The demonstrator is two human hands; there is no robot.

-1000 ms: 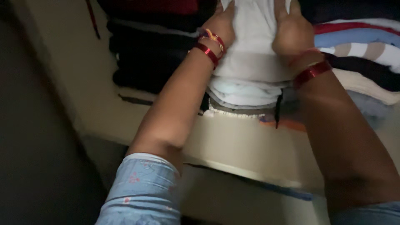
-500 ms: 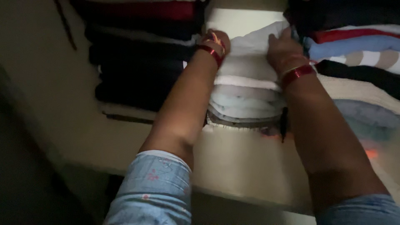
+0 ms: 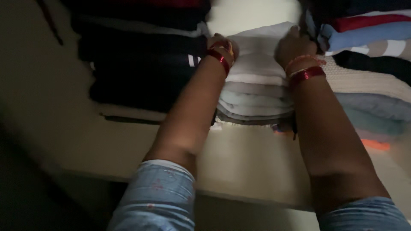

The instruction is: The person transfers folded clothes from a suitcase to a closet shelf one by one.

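A stack of folded pale clothes, white on top and grey-blue lower down, sits on a cupboard shelf. My left hand presses against the stack's left side near the top, fingers tucked out of sight behind the white cloth. On the right top corner of the same stack rests my right hand, fingers curled on the white top garment. Both wrists carry red bangles, and both forearms reach out from light blue sleeves.
A pile of dark folded clothes stands to the left of the pale stack. To the right is a pile of folded knits in red, blue, beige and grey. The shelf's front edge runs below my forearms.
My hands have slid further back along the top of the pale stack, and the view has shifted so the stack sits nearer the middle.
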